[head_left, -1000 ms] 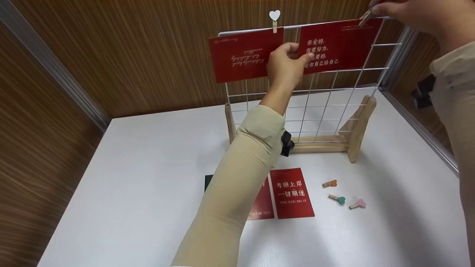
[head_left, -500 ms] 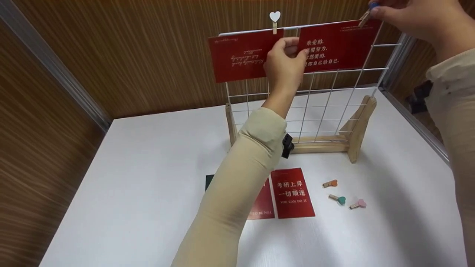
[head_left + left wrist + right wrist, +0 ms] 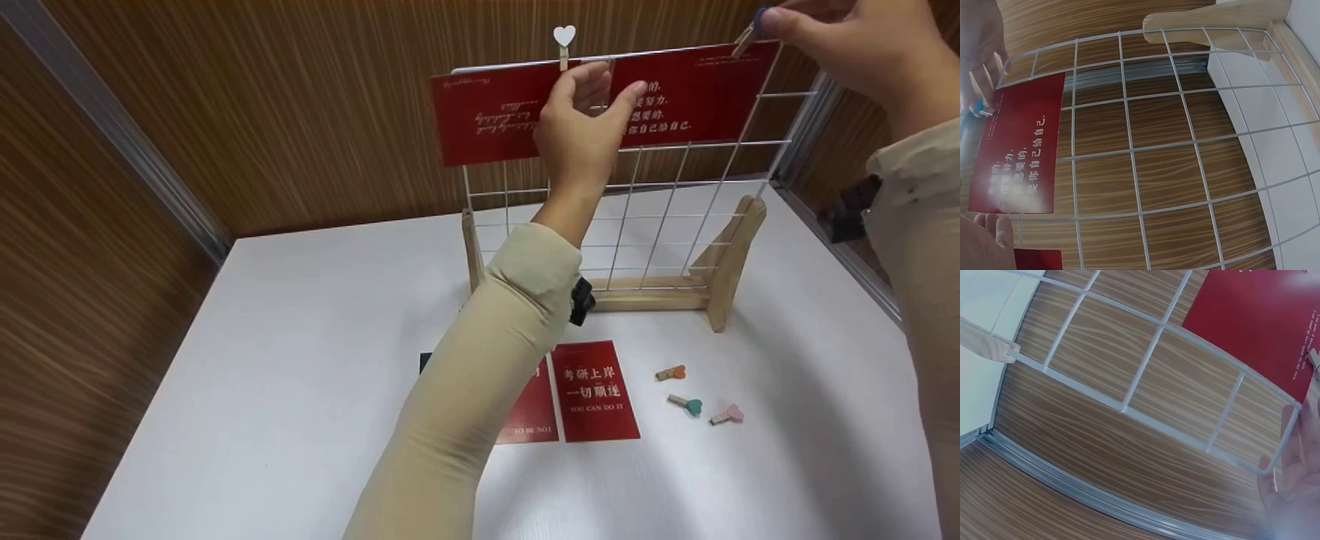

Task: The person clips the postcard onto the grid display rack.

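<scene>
My right hand (image 3: 874, 56) pinches the blue-topped clip (image 3: 744, 40) at the top edge of the red card (image 3: 705, 91), far right on the wire grid (image 3: 1195, 142) — best squeezed wide, so it bites card and wire together. My left hand (image 3: 581, 127), fingers parted, is at the card's left edge; I'd level it lightly there — smooth, thin rectangle, slim white wire, pale wood
</scene>
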`<state>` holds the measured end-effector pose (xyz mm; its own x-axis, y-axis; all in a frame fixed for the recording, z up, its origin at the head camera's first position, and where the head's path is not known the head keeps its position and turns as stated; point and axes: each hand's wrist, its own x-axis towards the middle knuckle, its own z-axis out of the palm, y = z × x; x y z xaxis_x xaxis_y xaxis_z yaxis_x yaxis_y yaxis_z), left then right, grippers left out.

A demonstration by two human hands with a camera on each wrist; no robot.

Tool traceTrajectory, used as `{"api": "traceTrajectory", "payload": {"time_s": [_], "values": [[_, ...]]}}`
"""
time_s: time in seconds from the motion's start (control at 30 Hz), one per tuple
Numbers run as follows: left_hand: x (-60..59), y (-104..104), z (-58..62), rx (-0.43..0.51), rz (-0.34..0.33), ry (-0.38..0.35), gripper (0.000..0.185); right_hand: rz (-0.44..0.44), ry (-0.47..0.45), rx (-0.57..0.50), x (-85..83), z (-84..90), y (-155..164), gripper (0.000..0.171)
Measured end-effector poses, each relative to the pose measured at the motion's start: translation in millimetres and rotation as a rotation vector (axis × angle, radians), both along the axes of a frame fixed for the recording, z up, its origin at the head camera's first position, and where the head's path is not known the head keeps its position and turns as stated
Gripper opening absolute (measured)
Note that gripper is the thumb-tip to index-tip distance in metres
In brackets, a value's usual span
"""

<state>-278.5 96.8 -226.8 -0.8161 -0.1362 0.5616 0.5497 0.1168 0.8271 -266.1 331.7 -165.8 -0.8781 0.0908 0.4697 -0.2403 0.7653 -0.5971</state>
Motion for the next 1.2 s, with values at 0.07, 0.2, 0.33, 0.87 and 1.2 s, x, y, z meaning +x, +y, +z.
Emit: {"api": "traceTrajectory", "payload": {"time_s": [0.07,0.2,0.33,0.87,1.2], "values": [[0.7,-1,-0.7,-0.003,-0.008,-0.003,0.042,-0.006,0.028,-0.034,0.6,-2.7,3,0.039],[2.6,-6,-4.3,0.003,-0.031,0.002,0.049,-0.037,0.062,-0.102,3.5,-9.0,10,0.04],[4.4,-16,-8.9,-0.029,-0.045,0.024,0.056,-0.078,0.095,-0.156,4.7,-16.7,19,0.041],[9.1,-63,-34.2,-0.057,-0.214,0.121,0.076,0.004,0.187,-0.29,12.3,-61.2,50,0.06],[18.7,-95,-63.3,-0.206,-0.304,0.045,0.08,0.039,0.07,-0.294,23.6,-95.2,59,0.062]]}}
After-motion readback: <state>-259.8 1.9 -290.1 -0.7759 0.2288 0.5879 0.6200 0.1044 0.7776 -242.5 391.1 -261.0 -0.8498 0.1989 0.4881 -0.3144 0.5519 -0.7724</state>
